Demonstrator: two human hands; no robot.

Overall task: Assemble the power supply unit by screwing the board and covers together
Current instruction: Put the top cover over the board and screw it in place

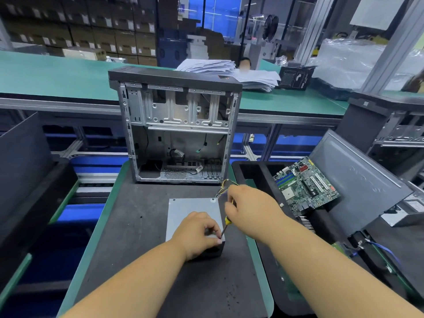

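Note:
A grey metal power supply unit point(190, 208) lies flat on the black mat, its top cover facing up, with yellow and black wires point(223, 185) coming out of its far right corner. My right hand point(250, 206) grips a yellow-handled screwdriver point(226, 223), tilted, with its tip at the unit's near right corner. My left hand point(197, 234) rests on the unit's near edge, and its fingertips pinch at the screwdriver tip. The screw itself is too small to make out.
An open computer case point(176, 125) stands upright just behind the unit. A green motherboard point(306, 185) leans in a black foam tray point(257, 171) at the right, beside a dark side panel point(358, 182). Green-edged benches surround the mat point(128, 237).

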